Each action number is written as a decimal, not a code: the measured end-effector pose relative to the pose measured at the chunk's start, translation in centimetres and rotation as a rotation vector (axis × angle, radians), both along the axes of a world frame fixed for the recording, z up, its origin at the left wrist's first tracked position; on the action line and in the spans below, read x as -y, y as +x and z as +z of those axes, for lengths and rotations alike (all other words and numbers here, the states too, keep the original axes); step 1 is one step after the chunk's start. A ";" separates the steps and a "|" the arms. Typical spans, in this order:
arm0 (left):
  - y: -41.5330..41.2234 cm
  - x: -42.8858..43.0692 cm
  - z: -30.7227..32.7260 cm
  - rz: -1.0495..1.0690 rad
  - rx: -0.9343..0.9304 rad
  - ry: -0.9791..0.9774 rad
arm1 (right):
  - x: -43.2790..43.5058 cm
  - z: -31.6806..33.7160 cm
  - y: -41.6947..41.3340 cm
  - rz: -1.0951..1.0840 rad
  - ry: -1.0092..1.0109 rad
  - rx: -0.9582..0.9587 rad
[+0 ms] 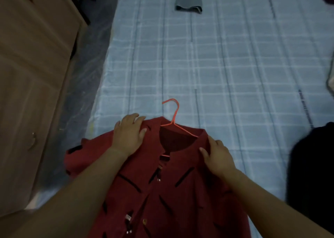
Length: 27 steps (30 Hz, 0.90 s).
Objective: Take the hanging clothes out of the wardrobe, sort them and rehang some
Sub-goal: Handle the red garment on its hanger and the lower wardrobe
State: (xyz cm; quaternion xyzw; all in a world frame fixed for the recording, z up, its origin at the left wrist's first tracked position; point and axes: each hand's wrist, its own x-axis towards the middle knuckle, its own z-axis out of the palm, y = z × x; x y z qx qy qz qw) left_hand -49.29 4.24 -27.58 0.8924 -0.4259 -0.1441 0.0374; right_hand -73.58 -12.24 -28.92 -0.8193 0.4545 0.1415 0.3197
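A dark red shirt (173, 192) with black dashes and a buttoned front lies face up on the bed (216, 66), near its front left corner. A pink wire hanger (174, 118) sits inside it, with the hook poking out past the collar. My left hand (128, 134) rests flat on the shirt's left shoulder, fingers spread. My right hand (218, 156) is on the right shoulder beside the collar. Its thumb lies on the cloth and its fingers curl over the shoulder edge.
The bed has a pale blue checked sheet. A grey garment (188, 1) and other clothes lie at its far end, and a black garment (310, 165) lies at the right. A wooden wardrobe (30, 75) stands at the left across a narrow strip of floor (86, 75).
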 end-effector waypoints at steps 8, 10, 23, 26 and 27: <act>-1.9 -0.3 -2.3 -0.096 -0.103 0.114 | -2.2 -0.3 -1.5 -0.092 0.024 0.189; -3.2 -1.1 -1.1 -0.101 -0.116 0.043 | -3.0 0.6 -2.9 -0.098 0.040 0.234; -18.9 -10.0 19.0 -0.063 -0.140 -0.455 | -11.7 15.9 -19.7 -0.148 -0.078 0.666; -26.2 -11.9 24.1 -0.161 -0.055 -0.528 | -14.8 19.9 -27.3 -0.221 -0.135 0.771; -29.0 -12.3 25.7 -0.203 -0.040 -0.549 | -15.9 21.1 -30.2 -0.251 -0.164 0.800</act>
